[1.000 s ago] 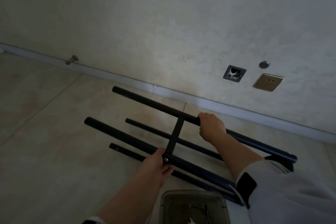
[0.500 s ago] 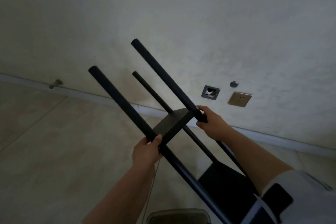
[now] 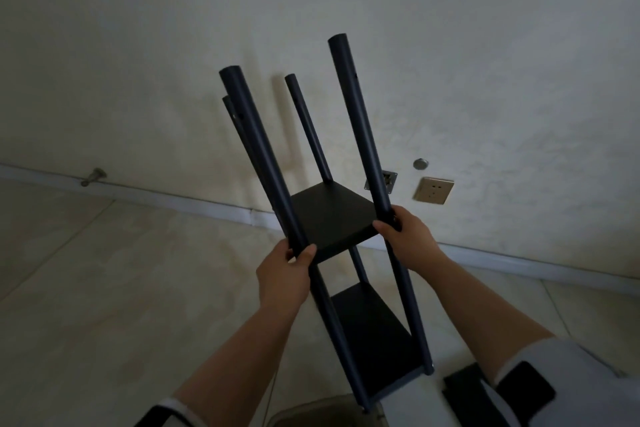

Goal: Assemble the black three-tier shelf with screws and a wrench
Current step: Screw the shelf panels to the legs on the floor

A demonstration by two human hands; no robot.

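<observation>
The shelf [image 3: 334, 215] stands nearly upright in front of the person, its four black poles rising toward the wall [image 3: 485, 45] and splaying slightly in the wide view. Two square black boards are fixed between the poles: one at hand height and a lower one [image 3: 372, 326] near the floor [image 3: 104, 288]. Above the upper board the poles are bare, their top ends free.

The left hand [image 3: 285, 276] grips the near left pole just under the upper board's corner, thumb lying against the board's edge. The right hand [image 3: 405, 236] is wrapped round the near right pole at the board's right corner, fingers curled behind it.

The shelf's foot sits close to the person's knee and to the rim of a container [image 3: 322, 416] at the bottom edge; whether the poles touch the floor there I cannot tell. To the left the floor lies open as far as the skirting [image 3: 173, 199]. Behind the poles the wall is near; a door stop [image 3: 92, 177] juts from the skirting at the left. Right of the poles sit a metal plate [image 3: 389, 180], a round cap [image 3: 420, 164] and a socket [image 3: 433, 190].

No writing or brand can be read anywhere.
</observation>
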